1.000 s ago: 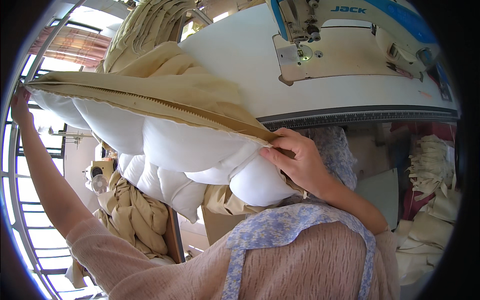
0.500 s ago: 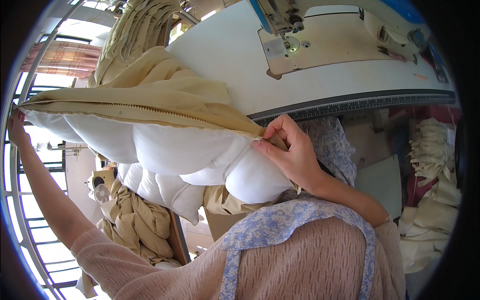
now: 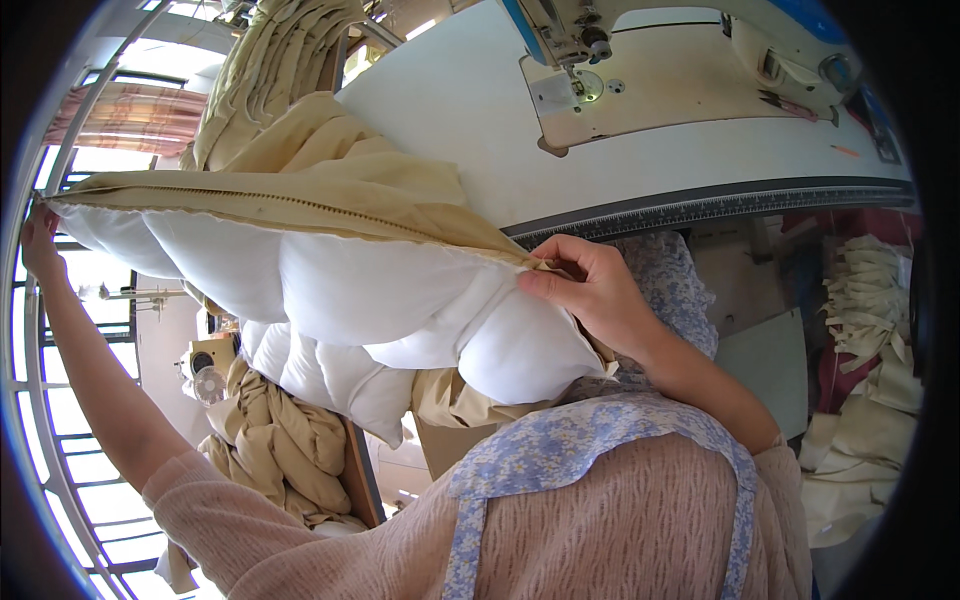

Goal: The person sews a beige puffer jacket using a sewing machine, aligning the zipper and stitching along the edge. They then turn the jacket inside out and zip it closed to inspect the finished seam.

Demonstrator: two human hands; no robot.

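My left hand [image 3: 42, 235] grips the far left end of a long zippered edge [image 3: 280, 205] of khaki fabric, held out at the picture's left. My right hand [image 3: 585, 290] pinches the other end of that edge. Between them the zip runs nearly straight, with white quilted, puffy filling [image 3: 360, 285] hanging below it in rounded sections. Khaki cover fabric [image 3: 380, 180] drapes behind the zip onto the white worktable [image 3: 480, 120].
A sewing machine [image 3: 680, 80] stands on the table, with a black ruler [image 3: 750, 200] along the front edge. Khaki fabric piles [image 3: 275, 65] lie behind, heaped cloth [image 3: 265, 440] lower left, cream strips [image 3: 865, 320] at right. A small fan [image 3: 208, 385] and barred windows are at left.
Both hands and the held edge shift slightly in the picture, as does the background, with the left end lower than a second earlier. My right hand still pinches the fabric.
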